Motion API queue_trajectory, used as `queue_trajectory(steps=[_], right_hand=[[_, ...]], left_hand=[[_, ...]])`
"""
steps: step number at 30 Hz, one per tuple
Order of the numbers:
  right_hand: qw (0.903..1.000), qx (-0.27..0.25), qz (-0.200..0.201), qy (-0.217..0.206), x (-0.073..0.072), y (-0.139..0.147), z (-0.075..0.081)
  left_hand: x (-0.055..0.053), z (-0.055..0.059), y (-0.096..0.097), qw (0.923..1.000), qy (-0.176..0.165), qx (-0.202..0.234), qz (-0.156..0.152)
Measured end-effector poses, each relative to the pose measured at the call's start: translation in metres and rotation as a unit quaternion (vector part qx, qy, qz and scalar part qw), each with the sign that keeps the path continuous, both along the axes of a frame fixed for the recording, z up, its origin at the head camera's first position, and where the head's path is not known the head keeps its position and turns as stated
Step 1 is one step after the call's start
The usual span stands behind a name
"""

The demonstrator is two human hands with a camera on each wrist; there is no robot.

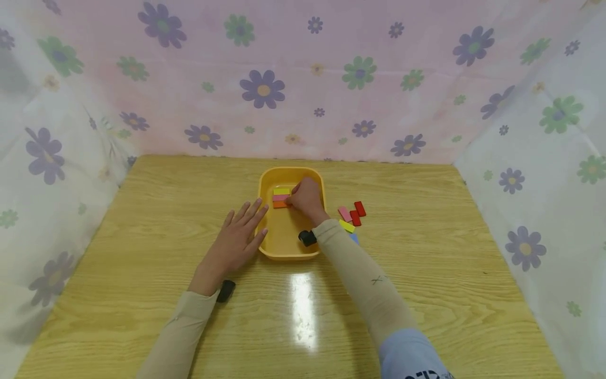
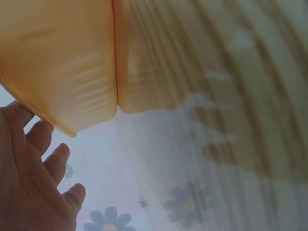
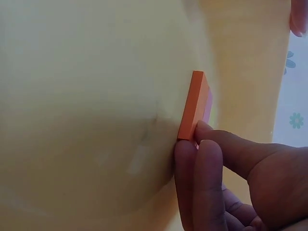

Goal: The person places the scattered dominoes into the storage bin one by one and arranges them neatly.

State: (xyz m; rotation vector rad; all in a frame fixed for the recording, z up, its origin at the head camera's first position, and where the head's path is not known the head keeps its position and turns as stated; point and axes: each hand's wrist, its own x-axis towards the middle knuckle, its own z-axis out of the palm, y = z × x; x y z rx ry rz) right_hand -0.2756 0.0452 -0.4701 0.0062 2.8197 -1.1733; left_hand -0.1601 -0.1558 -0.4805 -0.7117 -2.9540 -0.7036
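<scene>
"Pale blue cloth with dark lettering sits closest to you. What is it?"

"That's on my right arm, and it meets a beige sleeve running down toward the wrist."

"And your right hand?"

"It's reaching inside the yellow tray. I've got an orange block pinched at one end; from the right wrist you can see my thumb against its side and my fingertips at its lower end."

"Where in the tray is that block?"

"Left of my right hand, a bit past the middle. It's the nearest to me of a neat row: a pink block sits right beside it, then a yellow block on the far side."

"Is your left hand gripping anything?"

"No, its fingers are spread and loose, with the tips up against the tray's left rim."

"What's over on the right?"

"A little scatter of pieces on the wooden table, just outside the tray: a loose pink piece, two red pieces, a loose yellow piece and a blue piece, which my forearm partly covers. Flowered cloth hangs behind it all."
</scene>
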Motion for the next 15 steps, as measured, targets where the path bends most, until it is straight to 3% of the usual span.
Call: queue_trajectory(steps=[15], right_hand=[[0.9998, -0.012, -0.01, -0.01, 0.004, -0.0016, 0.0069]], left_hand=[[0.0002, 0.0, 0.0004, 1.0, 0.001, -0.006, 0.001]])
